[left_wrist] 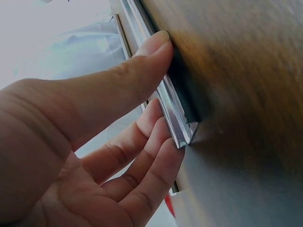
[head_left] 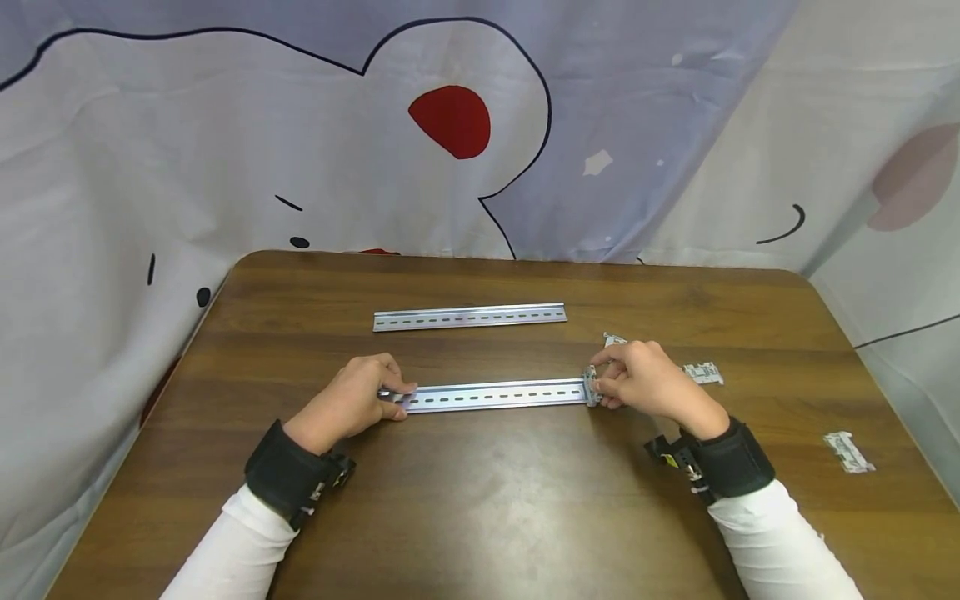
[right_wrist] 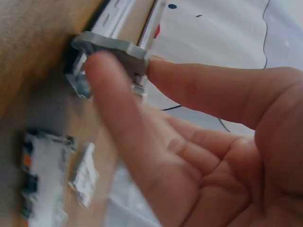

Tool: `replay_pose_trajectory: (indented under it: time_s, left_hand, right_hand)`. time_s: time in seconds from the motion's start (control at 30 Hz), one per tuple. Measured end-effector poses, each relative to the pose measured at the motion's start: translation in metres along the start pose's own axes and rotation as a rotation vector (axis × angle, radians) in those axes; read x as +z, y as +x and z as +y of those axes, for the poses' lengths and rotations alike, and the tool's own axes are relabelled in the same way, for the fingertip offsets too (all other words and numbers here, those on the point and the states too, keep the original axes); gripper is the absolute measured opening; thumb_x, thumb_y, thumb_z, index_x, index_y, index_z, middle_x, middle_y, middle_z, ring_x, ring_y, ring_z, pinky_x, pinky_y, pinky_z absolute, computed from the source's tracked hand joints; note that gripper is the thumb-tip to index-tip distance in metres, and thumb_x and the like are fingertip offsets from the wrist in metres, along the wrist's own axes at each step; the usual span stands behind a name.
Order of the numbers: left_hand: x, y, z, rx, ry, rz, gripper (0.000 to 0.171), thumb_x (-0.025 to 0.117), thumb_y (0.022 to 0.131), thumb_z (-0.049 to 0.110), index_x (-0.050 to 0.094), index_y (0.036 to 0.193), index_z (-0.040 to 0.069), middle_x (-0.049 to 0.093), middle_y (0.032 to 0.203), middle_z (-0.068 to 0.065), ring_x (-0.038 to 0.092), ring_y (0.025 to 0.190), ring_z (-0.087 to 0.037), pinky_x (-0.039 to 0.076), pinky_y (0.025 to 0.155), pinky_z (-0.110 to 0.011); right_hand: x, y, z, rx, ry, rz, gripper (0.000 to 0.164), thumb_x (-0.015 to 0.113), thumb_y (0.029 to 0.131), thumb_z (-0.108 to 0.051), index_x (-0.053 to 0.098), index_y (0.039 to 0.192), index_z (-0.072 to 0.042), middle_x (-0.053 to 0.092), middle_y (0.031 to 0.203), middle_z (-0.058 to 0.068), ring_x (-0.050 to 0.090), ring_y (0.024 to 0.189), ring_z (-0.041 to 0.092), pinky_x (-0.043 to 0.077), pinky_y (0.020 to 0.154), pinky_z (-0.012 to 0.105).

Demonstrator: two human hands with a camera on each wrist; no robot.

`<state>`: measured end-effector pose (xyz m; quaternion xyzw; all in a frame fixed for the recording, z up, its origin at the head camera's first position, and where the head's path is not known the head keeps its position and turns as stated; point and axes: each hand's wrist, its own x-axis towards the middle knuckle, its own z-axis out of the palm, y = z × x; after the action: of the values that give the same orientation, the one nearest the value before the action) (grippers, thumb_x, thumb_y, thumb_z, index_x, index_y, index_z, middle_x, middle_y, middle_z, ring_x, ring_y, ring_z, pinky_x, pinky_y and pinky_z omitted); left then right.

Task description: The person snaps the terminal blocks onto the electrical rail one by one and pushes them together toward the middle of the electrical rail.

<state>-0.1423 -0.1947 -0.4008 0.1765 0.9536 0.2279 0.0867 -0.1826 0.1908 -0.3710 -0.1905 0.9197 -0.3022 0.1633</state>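
A slotted metal DIN rail (head_left: 495,396) lies lengthwise across the middle of the table. At its left end my left hand (head_left: 352,396) grips it, thumb on the near edge and fingers along the far edge; the left wrist view shows the rail (left_wrist: 174,113) between them. My right hand (head_left: 645,381) pinches a grey terminal block (head_left: 590,387) at the rail's right end. In the right wrist view the block (right_wrist: 116,46) stands across the rail (right_wrist: 112,21), between thumb and finger. Part of its underside is hidden by the fingers.
Farther back lies a second DIN rail (head_left: 471,317), roughly parallel to the first. Loose terminal blocks lie to the right: one (head_left: 615,339) partly behind the right hand, another (head_left: 702,372) beyond it, and one (head_left: 849,452) near the table's right edge. A printed curtain (head_left: 300,150) hangs behind the table.
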Motion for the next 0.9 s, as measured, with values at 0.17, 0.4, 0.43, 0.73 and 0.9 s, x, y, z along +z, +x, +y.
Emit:
replay_pose_trajectory:
  time_s: [0.17, 0.4, 0.43, 0.73, 0.9]
  left_hand:
    - [-0.001, 0.0, 0.001, 0.008, 0.002, 0.004, 0.037, 0.085, 0.075, 0.014, 0.077, 0.111, 0.009, 0.068, 0.096, -0.006, 0.063, 0.087, -0.023, 0.049, 0.072, -0.034]
    - [-0.003, 0.0, 0.002, 0.008, -0.012, -0.008, 0.036, 0.084, 0.076, 0.012, 0.076, 0.111, 0.007, 0.067, 0.096, -0.006, 0.063, 0.087, -0.023, 0.05, 0.072, -0.033]
    - [-0.003, 0.0, 0.002, 0.005, -0.011, -0.01, 0.037, 0.084, 0.076, 0.012, 0.076, 0.111, 0.007, 0.067, 0.096, -0.006, 0.063, 0.087, -0.024, 0.05, 0.072, -0.033]
    - [-0.003, 0.0, 0.002, 0.031, 0.012, 0.01, 0.037, 0.085, 0.075, 0.013, 0.076, 0.111, 0.007, 0.068, 0.095, -0.007, 0.064, 0.087, -0.025, 0.05, 0.072, -0.035]
    - [-0.002, -0.001, 0.002, 0.031, 0.006, 0.004, 0.036, 0.084, 0.076, 0.012, 0.076, 0.11, 0.006, 0.068, 0.096, -0.007, 0.065, 0.087, -0.025, 0.051, 0.073, -0.034]
  right_hand:
    - [0.0, 0.004, 0.008, 0.053, 0.19, -0.063, 0.031, 0.064, 0.09, 0.001, 0.062, 0.119, 0.011, 0.077, 0.087, 0.023, 0.076, 0.068, 0.027, 0.061, 0.062, 0.037]
    - [0.011, 0.012, 0.008, 0.058, 0.386, -0.108, 0.032, 0.062, 0.092, 0.0, 0.058, 0.121, 0.011, 0.074, 0.09, 0.027, 0.076, 0.075, 0.032, 0.061, 0.068, 0.04]
    - [0.013, 0.013, 0.007, 0.054, 0.399, -0.107, 0.032, 0.063, 0.092, 0.0, 0.058, 0.121, 0.011, 0.074, 0.09, 0.028, 0.076, 0.075, 0.032, 0.061, 0.069, 0.04]
    - [0.037, 0.026, -0.015, -0.009, 0.479, -0.11, 0.034, 0.065, 0.091, -0.001, 0.056, 0.122, 0.011, 0.071, 0.093, 0.032, 0.075, 0.073, 0.028, 0.061, 0.069, 0.041]
    - [0.052, 0.034, -0.031, -0.021, 0.477, -0.116, 0.033, 0.067, 0.091, -0.002, 0.059, 0.121, 0.009, 0.072, 0.091, 0.029, 0.076, 0.071, 0.027, 0.061, 0.068, 0.041]
